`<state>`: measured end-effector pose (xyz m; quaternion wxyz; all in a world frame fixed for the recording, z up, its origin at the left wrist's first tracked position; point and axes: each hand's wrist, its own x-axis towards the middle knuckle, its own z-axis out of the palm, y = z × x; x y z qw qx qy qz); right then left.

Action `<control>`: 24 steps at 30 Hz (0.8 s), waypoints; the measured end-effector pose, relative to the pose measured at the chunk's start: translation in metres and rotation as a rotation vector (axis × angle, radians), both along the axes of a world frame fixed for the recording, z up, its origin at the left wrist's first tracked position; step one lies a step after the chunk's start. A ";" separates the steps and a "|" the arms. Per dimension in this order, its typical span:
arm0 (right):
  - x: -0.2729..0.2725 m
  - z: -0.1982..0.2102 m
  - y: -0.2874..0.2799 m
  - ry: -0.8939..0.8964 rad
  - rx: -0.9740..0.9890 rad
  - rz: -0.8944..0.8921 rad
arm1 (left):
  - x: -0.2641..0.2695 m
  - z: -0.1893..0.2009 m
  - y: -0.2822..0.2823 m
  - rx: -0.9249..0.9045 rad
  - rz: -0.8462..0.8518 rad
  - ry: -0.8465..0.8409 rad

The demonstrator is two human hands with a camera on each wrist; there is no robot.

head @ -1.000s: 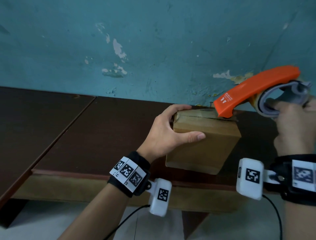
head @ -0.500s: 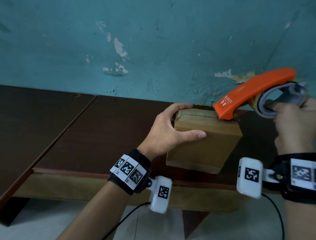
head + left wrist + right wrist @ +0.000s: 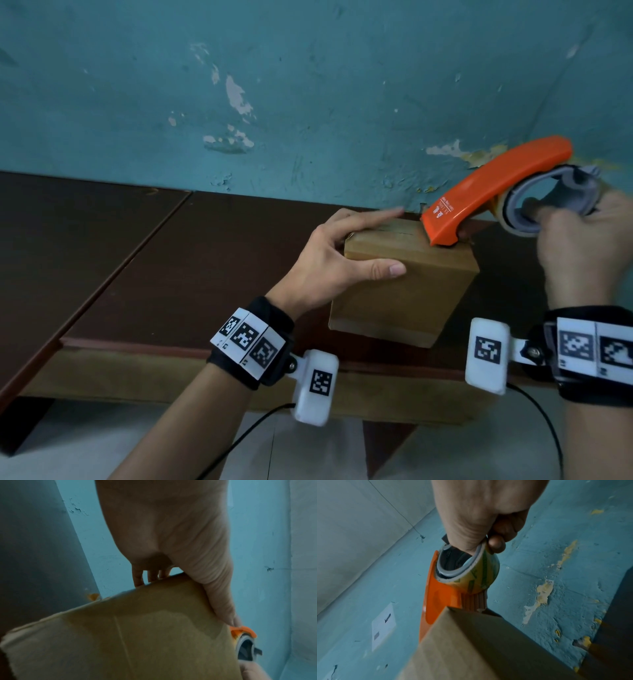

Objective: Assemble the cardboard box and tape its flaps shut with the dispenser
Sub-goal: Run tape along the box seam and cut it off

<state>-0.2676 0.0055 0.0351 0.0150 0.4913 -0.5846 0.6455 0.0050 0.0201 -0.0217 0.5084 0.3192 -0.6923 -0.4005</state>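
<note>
Box (image 3: pixel 411 291) sits on tabletop (image 3: pixel 171 260), centre-right of frame. Left hand (image 3: pixel 332 267) grips its left end, thumb on the front face, fingers over the top. Right hand (image 3: pixel 582 250) is clenched round dispenser (image 3: pixel 493 192), whose nose touches the box's right top edge while its body slants up-right. Flap seam (image 3: pixel 387 233) runs left–right; the pull probably goes leftward, toward the left hand.

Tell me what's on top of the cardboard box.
On the cardboard box: the orange dispenser's nose, gripped by the right hand, at its right end; the left hand holds its left end. Flap seam visible between. Any tape under the nose is hidden.
</note>
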 end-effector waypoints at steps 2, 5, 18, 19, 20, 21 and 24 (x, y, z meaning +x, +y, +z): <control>0.002 -0.001 0.001 -0.002 -0.024 -0.011 | 0.002 0.001 -0.001 -0.008 0.002 -0.012; 0.004 -0.001 0.003 -0.012 -0.046 -0.022 | 0.004 0.003 -0.002 -0.023 0.020 -0.047; 0.012 0.002 0.006 -0.056 -0.057 -0.015 | -0.003 0.030 -0.001 -0.323 0.175 -0.481; 0.012 0.002 0.007 -0.047 -0.058 -0.019 | -0.006 0.034 0.001 -0.357 0.236 -0.567; 0.013 0.003 0.007 -0.034 -0.056 -0.026 | -0.011 0.039 0.003 -0.406 0.315 -0.688; 0.014 0.004 0.008 -0.023 -0.050 -0.033 | -0.017 0.043 0.006 -0.457 0.394 -0.825; 0.017 0.007 0.010 0.001 -0.039 -0.041 | -0.040 0.053 0.016 -0.491 0.451 -1.077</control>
